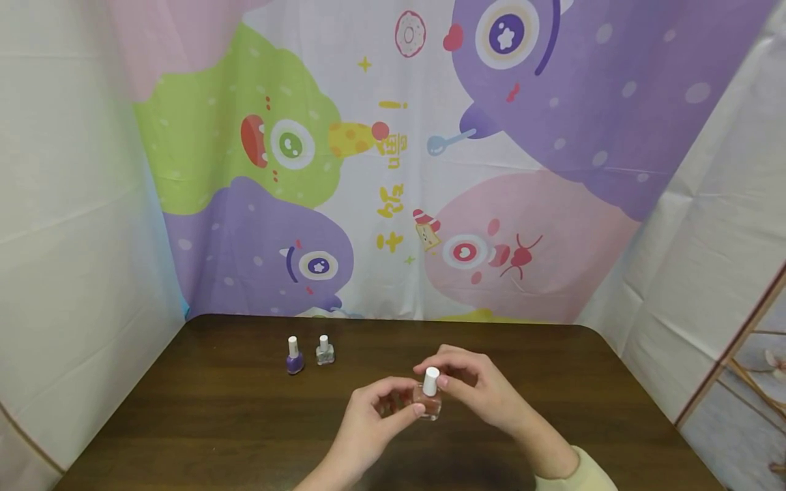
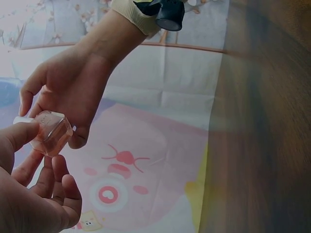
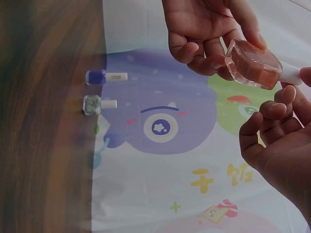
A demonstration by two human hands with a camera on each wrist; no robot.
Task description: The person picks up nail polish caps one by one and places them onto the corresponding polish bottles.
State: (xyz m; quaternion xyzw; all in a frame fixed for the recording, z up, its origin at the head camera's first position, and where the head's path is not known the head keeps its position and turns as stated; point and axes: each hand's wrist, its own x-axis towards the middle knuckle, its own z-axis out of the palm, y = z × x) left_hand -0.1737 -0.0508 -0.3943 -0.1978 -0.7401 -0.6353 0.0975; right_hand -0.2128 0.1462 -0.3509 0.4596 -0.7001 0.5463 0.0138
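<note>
A nail polish bottle [image 1: 432, 405] with reddish-brown polish and a white cap [image 1: 432, 380] is held upright over the table. My left hand [image 1: 368, 421] grips its glass body between thumb and fingers. The right hand [image 1: 485, 392] pinches the white cap from the other side, its thumb against it. In the right wrist view the square glass bottle [image 3: 252, 65] shows clearly, the cap pointing toward the right fingers. From the left wrist camera, the left thumb presses on the bottle [image 2: 52, 133] near its neck.
Toward the back left of the dark wooden table [image 1: 233, 423] stand two more bottles with white caps: purple polish [image 1: 295, 362] and silvery-clear polish [image 1: 325, 354]. A cartoon-printed cloth [image 1: 393, 286] hangs behind the table, with pale cloth at both sides.
</note>
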